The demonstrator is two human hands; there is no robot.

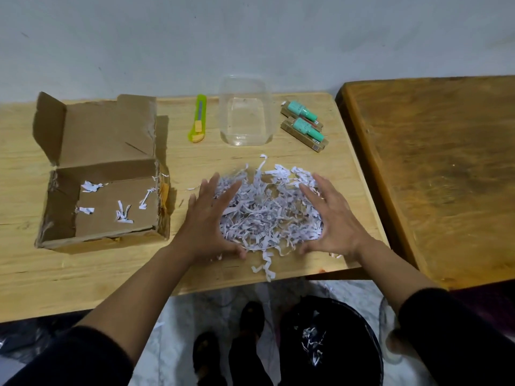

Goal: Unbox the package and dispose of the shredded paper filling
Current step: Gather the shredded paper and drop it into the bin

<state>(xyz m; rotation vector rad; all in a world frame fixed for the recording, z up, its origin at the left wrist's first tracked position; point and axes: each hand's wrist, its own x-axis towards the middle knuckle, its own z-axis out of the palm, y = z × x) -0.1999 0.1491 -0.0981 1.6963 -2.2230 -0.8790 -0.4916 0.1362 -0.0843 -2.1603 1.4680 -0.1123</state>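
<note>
Left hand point(207, 218) and right hand point(333, 215) lay spread open, cupping the shredded paper point(269, 210) heaped on the table point(292, 156) near its front edge. Risk: loose strips spilling past the bin point(334, 338) (below, right) when lifted.

An opened brown cardboard box point(103, 196) sits upright at the left of a light wooden table point(55, 274), flaps raised, holding only a few stray white strips. A loose heap of white shredded paper point(269, 210) lies beside it on the tabletop near the front edge, with a few curls trailing over that edge.
</note>
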